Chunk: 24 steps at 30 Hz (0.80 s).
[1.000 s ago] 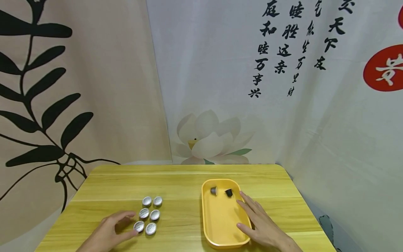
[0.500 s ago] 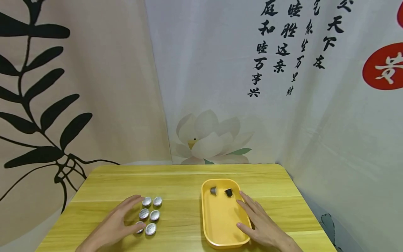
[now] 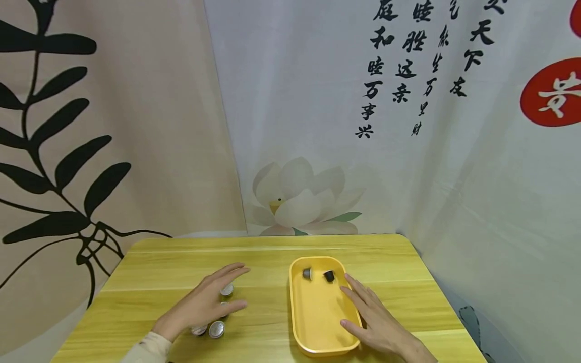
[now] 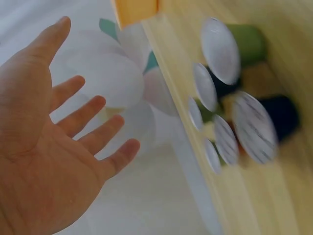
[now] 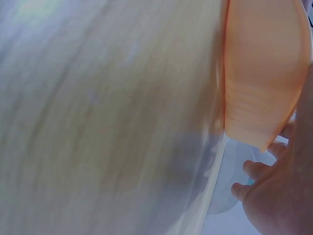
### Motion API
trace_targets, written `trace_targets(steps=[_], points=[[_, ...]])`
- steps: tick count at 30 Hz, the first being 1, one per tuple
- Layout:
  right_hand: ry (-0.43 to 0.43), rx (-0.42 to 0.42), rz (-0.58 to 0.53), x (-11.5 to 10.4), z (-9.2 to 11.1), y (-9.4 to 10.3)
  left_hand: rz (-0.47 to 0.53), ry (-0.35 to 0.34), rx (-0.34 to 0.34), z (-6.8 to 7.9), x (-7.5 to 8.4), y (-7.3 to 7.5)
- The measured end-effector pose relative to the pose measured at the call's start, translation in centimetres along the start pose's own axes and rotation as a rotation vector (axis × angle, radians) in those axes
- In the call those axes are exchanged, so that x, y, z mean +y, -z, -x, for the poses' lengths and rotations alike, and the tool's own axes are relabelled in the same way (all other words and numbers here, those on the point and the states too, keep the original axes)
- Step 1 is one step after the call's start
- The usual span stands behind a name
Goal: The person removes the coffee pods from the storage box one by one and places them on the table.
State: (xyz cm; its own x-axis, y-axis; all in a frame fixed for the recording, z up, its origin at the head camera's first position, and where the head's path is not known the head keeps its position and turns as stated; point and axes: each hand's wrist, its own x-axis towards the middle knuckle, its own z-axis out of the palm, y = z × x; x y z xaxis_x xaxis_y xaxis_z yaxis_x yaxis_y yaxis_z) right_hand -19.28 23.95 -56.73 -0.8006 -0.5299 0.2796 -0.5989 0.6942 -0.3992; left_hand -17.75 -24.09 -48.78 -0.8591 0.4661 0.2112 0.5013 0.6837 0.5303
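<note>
My left hand (image 3: pixel 204 302) hovers over a group of coffee capsules (image 3: pixel 217 329), partly covering them. In the left wrist view, its palm (image 4: pixel 54 161) shows, fingers spread and holding nothing. The capsules stand lid up in two short columns, with silver foil lids; bodies in green (image 4: pixel 247 44) and dark blue (image 4: pixel 283 117) show from the side. On the right, my right hand (image 3: pixel 374 317) rests with extended fingers along the right rim of a yellow tray (image 3: pixel 317 320). Inside the tray, near its far end, lie a grey capsule (image 3: pixel 307 274) and a black capsule (image 3: pixel 329 276).
The wood-grain table (image 3: pixel 263 252) has rounded far corners. Behind it hangs a pale curtain (image 3: pixel 308 101) printed with a lotus and black lettering; a black leafy plant is printed at left.
My left hand has moved right and away from me, from beside the capsules to over them, hiding some. My right hand, the tray and its two capsules stay as they were.
</note>
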Motion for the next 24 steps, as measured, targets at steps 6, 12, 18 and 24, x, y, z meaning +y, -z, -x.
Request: trace_targets(steps=[6, 12, 18, 24], points=[[0.008, 0.005, 0.017, -0.1, 0.0, 0.0, 0.015, -0.07, -0.055, -2.9, 1.2, -0.9], [0.008, 0.006, 0.017, -0.2, 0.0, 0.1, -0.002, -0.142, -0.07, -5.6, 2.4, -2.2], [0.017, 0.014, 0.023, -0.3, 0.0, 0.1, -0.001, -0.167, -0.123, -8.0, 3.8, -3.4], [0.029, 0.021, 0.044, -0.3, 0.0, 0.0, -0.022, -0.174, -0.161, -10.0, 5.0, -4.5]])
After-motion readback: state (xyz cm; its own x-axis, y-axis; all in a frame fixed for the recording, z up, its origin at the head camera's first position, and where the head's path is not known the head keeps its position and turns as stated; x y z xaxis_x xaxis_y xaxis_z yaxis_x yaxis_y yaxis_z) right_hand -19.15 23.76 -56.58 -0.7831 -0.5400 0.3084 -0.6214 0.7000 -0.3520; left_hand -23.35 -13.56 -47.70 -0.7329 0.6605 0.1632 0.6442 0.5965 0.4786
